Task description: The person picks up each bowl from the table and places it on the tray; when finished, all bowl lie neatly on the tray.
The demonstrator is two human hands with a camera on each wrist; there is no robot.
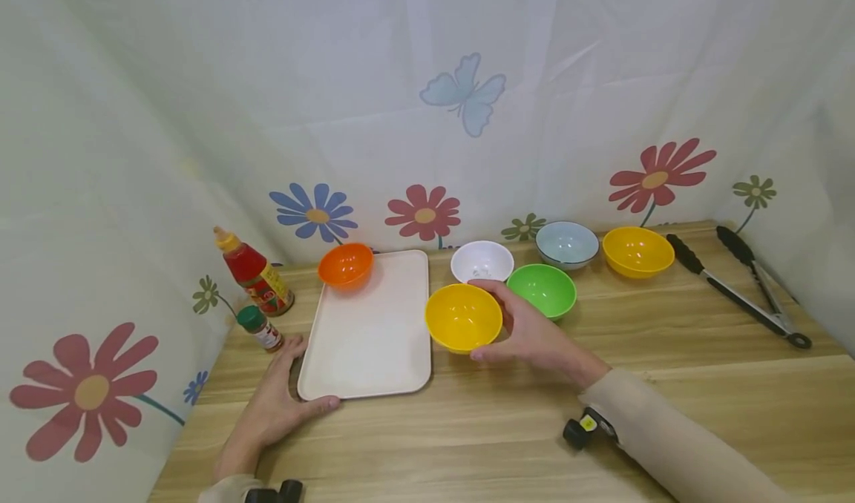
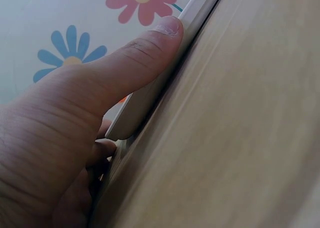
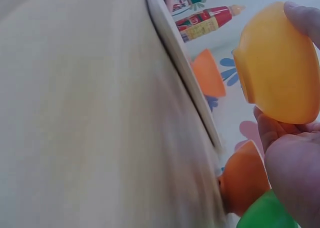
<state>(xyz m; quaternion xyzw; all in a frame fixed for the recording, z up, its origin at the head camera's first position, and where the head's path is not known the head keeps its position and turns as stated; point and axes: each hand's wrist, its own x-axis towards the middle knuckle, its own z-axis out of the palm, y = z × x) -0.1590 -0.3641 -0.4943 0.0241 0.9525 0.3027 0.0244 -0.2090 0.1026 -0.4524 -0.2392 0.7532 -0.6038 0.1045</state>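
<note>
My right hand (image 1: 531, 334) grips a yellow bowl (image 1: 464, 319) by its right side, thumb at the near side and fingers at the far side. The right wrist view shows this yellow bowl (image 3: 280, 63) upright and raised off the table. At the tray's near left corner, my left hand (image 1: 272, 405) holds the cream tray (image 1: 374, 340), thumb along the front edge and fingers along the left side. The tray lies flat, and an orange bowl (image 1: 346, 267) sits on its far left corner. The held bowl is just right of the tray.
Behind the held bowl stand a white bowl (image 1: 482, 260), a green bowl (image 1: 542, 291), a light blue bowl (image 1: 567, 244) and another yellow bowl (image 1: 637, 252). Black-handled tongs (image 1: 748, 295) lie far right. A red sauce bottle (image 1: 257, 274) and a green-capped spice jar (image 1: 260, 329) stand left of the tray.
</note>
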